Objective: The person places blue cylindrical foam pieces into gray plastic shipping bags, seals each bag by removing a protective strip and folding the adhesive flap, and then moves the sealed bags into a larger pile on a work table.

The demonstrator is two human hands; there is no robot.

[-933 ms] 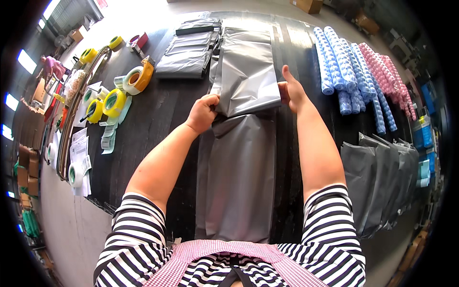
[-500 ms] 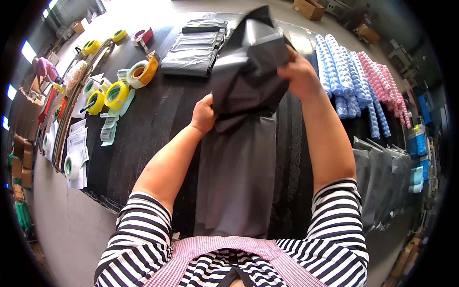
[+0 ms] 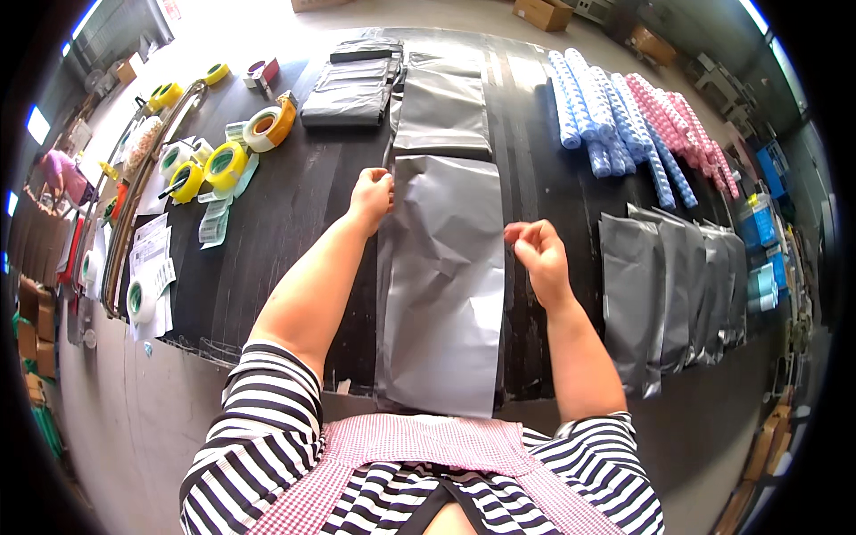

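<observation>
A glossy grey plastic mailing bag (image 3: 446,294) lies flat lengthwise on the table in front of me. Its near end reaches my apron, and its far edge is folded or overlaps another grey bag (image 3: 443,107) beyond. My left hand (image 3: 371,196) is closed at the bag's upper left edge, fingertips pinched against it. Just off the right edge is my right hand (image 3: 540,254), its fingers curled in with nothing visible in them. A stack of folded grey bags (image 3: 350,89) rests farther away, left of the centre.
On the left are tape rolls (image 3: 225,166), an orange tape dispenser (image 3: 270,125), label strips (image 3: 215,223) and papers (image 3: 152,254). Blue-and-white rolls (image 3: 606,107) and pink ones (image 3: 673,116) lie at the far right. Several filled grey bags (image 3: 635,294) hang over the right table edge. A person (image 3: 67,178) is at far left.
The dark bag that both hands held up and crumpled now lies flat, its grey side showing. Both hands have come down to its sides, and the right one has moved nearer to me.
</observation>
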